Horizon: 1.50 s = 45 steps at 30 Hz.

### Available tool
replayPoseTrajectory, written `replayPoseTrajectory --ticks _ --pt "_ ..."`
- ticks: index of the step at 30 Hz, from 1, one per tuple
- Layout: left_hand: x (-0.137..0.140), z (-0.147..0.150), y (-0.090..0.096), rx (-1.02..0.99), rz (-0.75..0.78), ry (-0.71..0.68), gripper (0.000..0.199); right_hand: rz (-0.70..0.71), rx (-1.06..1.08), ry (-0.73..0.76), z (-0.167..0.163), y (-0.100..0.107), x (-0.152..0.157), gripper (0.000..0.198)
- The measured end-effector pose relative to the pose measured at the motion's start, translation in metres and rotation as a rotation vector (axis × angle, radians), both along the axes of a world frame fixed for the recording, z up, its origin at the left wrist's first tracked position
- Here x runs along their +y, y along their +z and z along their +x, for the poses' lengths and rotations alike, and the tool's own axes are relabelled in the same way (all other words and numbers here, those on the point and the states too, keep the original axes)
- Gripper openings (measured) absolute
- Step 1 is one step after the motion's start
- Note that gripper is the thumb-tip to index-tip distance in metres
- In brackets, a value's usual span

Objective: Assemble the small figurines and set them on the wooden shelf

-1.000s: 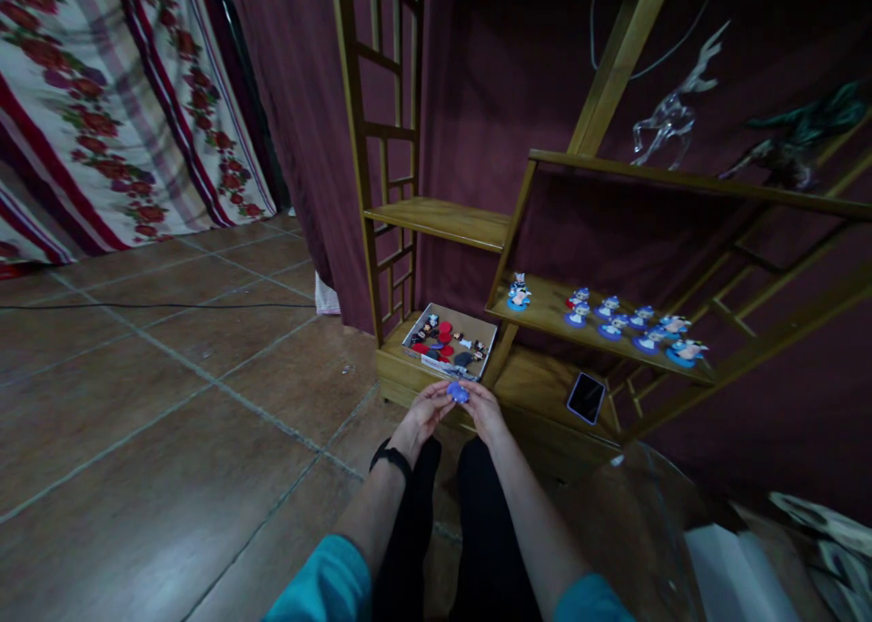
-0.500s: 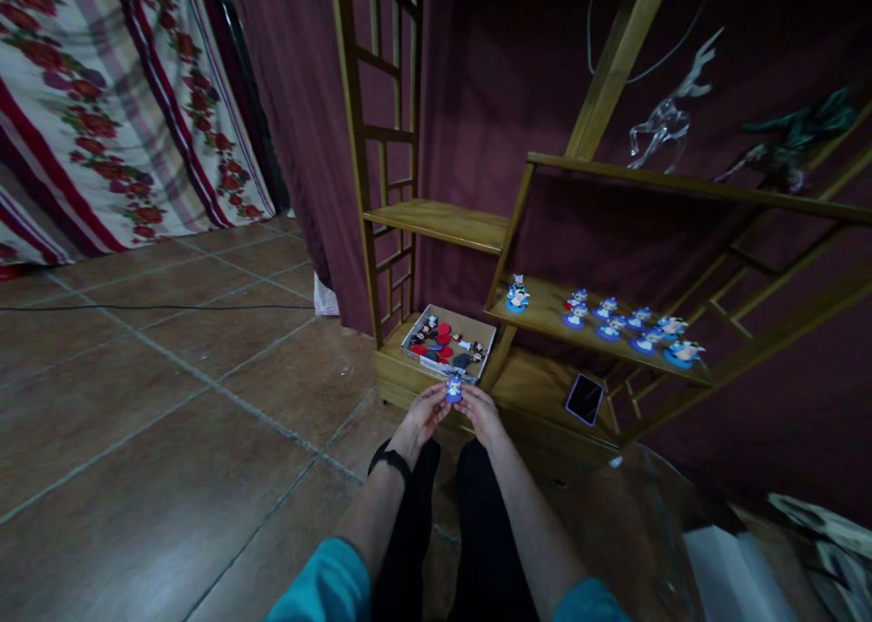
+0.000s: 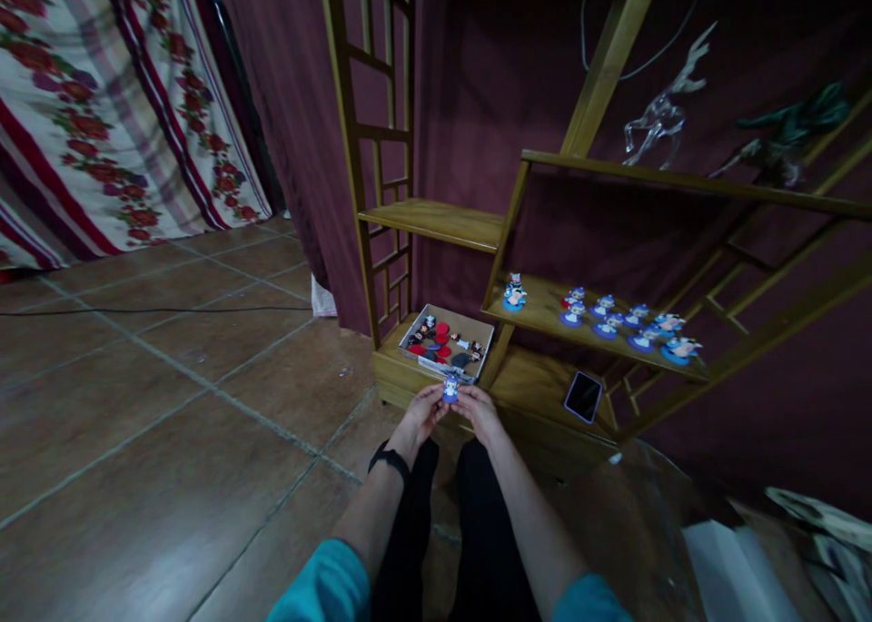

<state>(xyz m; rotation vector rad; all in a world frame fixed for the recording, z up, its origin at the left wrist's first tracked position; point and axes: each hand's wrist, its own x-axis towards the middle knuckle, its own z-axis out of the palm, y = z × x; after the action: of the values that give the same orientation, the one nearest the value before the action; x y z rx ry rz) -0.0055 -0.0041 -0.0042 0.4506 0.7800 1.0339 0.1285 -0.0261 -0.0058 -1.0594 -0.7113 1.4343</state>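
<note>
Holding a purple-and-white figurine (image 3: 450, 389) upright, you've got the fingers of your L hand (image 3: 423, 409) & R hand (image 3: 479, 409) clamped on it from either side. It's near the open box (image 3: 469, 321) w/ loose pcs (image 3: 442, 329) inside; more figs (image 3: 603, 306) stand on the shelf (image 3: 545, 302) to the R.

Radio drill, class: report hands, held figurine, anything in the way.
Left hand, right hand: both gripping purple-and-white figurine. Figurine upright. Open box just beyond; nothing visibly blocking.

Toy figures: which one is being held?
The purple-and-white figure, upright between the left hand and right hand; the others are on the shelf or in the box.
</note>
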Motion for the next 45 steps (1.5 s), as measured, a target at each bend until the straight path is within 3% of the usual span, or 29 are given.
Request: replayPoseTrajectory --ticks 10,20,27,32,39,45 --pt "-0.004 0.005 0.005 0.040 0.088 -0.032 0.032 0.016 -0.015 -0.030 0.001 0.001 0.001 0.028" --pt "-0.008 0.012 0.003 0.187 0.191 -0.006 0.036 0.112 -0.106 -0.070 -0.004 0.006 0.001 0.038" --pt "-0.006 0.014 -0.004 0.228 0.182 0.110 0.047 0.094 -0.177 -0.120 0.000 -0.001 0.005 0.044" --pt "-0.006 0.015 -0.002 0.221 0.196 0.131 0.039 0.065 -0.173 -0.094 0.001 -0.004 0.005 0.039" --pt "-0.007 0.012 0.002 0.252 0.202 0.054 0.034 0.117 -0.255 -0.206 -0.001 -0.004 0.006 0.032" --pt "-0.005 0.012 -0.001 0.266 0.187 0.145 0.030 0.134 -0.242 -0.154 -0.002 -0.002 0.005 0.032"
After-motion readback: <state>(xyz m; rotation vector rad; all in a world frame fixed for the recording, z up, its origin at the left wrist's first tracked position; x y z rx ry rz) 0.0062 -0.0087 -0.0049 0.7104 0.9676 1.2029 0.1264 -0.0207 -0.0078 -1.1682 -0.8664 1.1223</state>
